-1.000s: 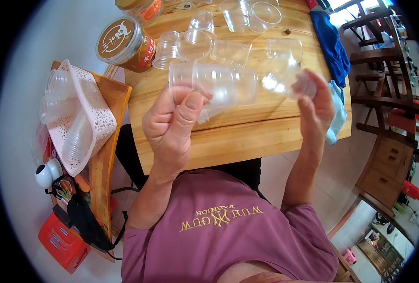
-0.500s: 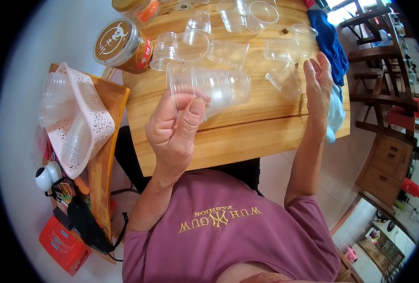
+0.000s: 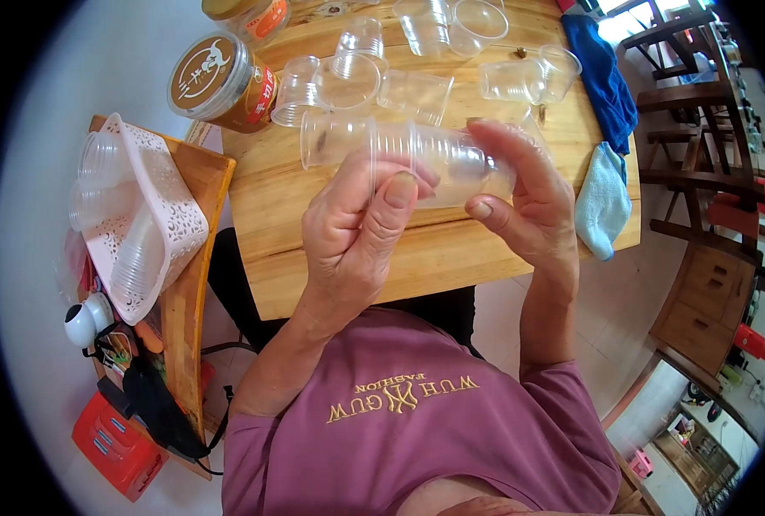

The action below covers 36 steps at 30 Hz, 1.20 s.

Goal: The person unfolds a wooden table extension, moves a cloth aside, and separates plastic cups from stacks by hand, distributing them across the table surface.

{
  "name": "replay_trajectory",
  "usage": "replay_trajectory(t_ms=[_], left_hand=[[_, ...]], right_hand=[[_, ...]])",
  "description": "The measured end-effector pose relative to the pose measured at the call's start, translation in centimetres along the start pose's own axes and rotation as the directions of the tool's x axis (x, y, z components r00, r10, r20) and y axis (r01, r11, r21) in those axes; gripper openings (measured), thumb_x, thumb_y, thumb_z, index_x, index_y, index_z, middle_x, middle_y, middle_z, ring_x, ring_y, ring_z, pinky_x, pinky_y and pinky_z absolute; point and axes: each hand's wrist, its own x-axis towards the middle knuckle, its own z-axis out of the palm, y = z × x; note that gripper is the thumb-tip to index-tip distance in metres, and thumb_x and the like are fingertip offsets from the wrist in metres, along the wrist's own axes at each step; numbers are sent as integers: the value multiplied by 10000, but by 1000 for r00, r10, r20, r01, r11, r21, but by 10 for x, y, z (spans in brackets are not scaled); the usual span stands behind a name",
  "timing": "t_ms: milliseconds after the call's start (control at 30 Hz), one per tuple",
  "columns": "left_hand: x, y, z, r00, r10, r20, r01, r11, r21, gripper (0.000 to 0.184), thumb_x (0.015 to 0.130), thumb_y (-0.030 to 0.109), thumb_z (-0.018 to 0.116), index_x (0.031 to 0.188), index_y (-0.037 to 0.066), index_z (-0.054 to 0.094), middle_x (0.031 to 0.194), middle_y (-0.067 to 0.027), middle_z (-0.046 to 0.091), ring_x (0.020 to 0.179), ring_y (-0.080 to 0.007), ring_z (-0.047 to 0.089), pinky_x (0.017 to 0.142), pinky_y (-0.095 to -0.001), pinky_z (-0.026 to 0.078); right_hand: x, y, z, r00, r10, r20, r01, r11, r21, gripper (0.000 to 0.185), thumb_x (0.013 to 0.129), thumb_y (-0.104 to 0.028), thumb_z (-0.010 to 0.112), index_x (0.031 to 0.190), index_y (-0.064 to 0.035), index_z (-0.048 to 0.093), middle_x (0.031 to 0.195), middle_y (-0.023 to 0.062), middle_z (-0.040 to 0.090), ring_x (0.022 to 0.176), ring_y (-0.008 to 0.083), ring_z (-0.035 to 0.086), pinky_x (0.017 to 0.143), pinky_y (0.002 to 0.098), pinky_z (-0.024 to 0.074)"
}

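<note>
My left hand is closed round clear plastic cups, nested and lying sideways above the table's near part. Its thumb presses near their rims, which face left. Curved round the base end at the right is my right hand, fingers above and thumb below. How many cups are nested I cannot tell. Just behind, a loose clear cup lies on its side. Several more clear cups lie or stand farther back, among them one tipped cup and a pair at the right.
The wooden table bears a brown-lidded jar and a second jar at the left. A dark blue cloth and a light blue cloth hang at the right edge. Left stands a pink basket holding stacked cups.
My right hand has come in from the right edge of the table onto the cups' base end. My left hand has moved right with the cups.
</note>
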Motion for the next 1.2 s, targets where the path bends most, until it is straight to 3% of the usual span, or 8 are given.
replay_trajectory(t_ms=[167, 367, 500, 667, 833, 900, 1033, 1200], left_hand=[[-3, 2, -10, 999, -28, -17, 28, 999, 17, 217, 1040, 141, 509, 979, -26, 634, 1015, -53, 656, 802, -51, 510, 753, -202, 421], [-1, 2, -12, 999, -30, -11, 30, 998, 50, 200, 1026, 106, 490, 990, -25, 637, 1021, -52, 657, 793, -51, 497, 747, -203, 420], [0, -1, -8, 1000, 19, 21, -21, 993, 120, 193, 1018, 103, 490, 1005, -17, 640, 1039, -64, 650, 782, -67, 490, 728, -224, 414], [1, 6, -9, 996, -73, 44, 65, 985, 162, 206, 1020, 114, 477, 1007, -17, 636, 1049, -76, 648, 868, -101, 569, 803, -245, 454], [5, -1, -3, 997, -41, 65, 32, 990, 139, 227, 1036, 145, 482, 1018, -20, 636, 1049, -81, 650, 893, -120, 587, 819, -239, 450], [5, 0, 1, 997, -38, 69, 29, 991, 133, 225, 1037, 150, 493, 1020, -21, 637, 1051, -82, 652, 905, -122, 589, 823, -240, 449], [5, 1, 4, 993, -80, 88, 73, 994, 81, 216, 1037, 150, 517, 1021, -28, 640, 1051, -85, 657, 950, -138, 604, 856, -249, 450], [4, 2, 2, 993, -48, 109, 31, 988, 150, 233, 1004, 175, 582, 1103, -30, 632, 1145, -108, 638, 1051, -179, 598, 936, -281, 438]], right_hand=[[-1, 4, -12, 938, 236, -253, -135, 923, 359, 508, 898, -135, 735, 1334, 25, 528, 1173, 111, 659, 946, 147, 674, 813, 247, 539], [34, 38, -43, 760, 195, -620, -247, 969, 1, 471, 956, -267, 661, 1318, 13, 548, 1172, 131, 668, 1005, 165, 660, 844, 278, 547], [56, 59, -56, 780, 86, -620, -218, 966, -140, 646, 952, -332, 663, 1432, 23, 417, 1290, 201, 593, 1206, 247, 592, 977, 374, 515], [49, 54, -49, 841, 115, -528, -256, 945, -202, 654, 953, -330, 664, 1471, -37, 393, 1399, 270, 507, 1319, 317, 513, 1042, 394, 476], [30, 48, -42, 873, -2, -487, -173, 933, -314, 585, 970, -276, 644, 1454, -34, 422, 1384, 231, 537, 1296, 297, 536, 1037, 357, 486], [25, 23, -37, 929, 199, -313, -237, 968, -88, 583, 907, -250, 713, 1393, -28, 479, 1358, 148, 541, 1239, 257, 561, 1020, 367, 472], [16, 0, -19, 1000, -13, -20, 12, 999, -47, 679, 782, -222, 829, 1364, -42, 530, 1193, 138, 635, 1133, 251, 607, 960, 360, 489], [13, 6, -10, 999, -45, 10, 46, 992, -117, 616, 771, -200, 838, 1302, -26, 581, 1025, 66, 669, 855, 178, 596, 779, 314, 505]])
